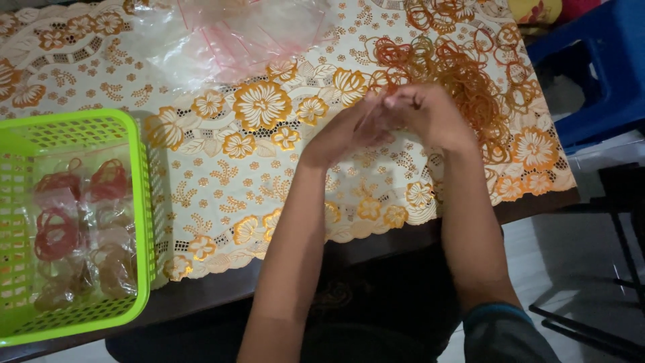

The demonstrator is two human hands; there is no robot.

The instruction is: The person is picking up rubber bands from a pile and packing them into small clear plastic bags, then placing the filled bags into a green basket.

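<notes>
My left hand and my right hand meet above the flowered tablecloth, fingers pinched together on a small clear plastic bag that is hard to make out. Just beyond and to the right of my right hand lies a heap of orange-brown rubber bands. What is inside the bag is hidden by my fingers.
A green plastic basket at the left holds several small clear bags filled with rubber bands. A pile of clear plastic bags lies at the far middle. A blue plastic stool stands to the right of the table.
</notes>
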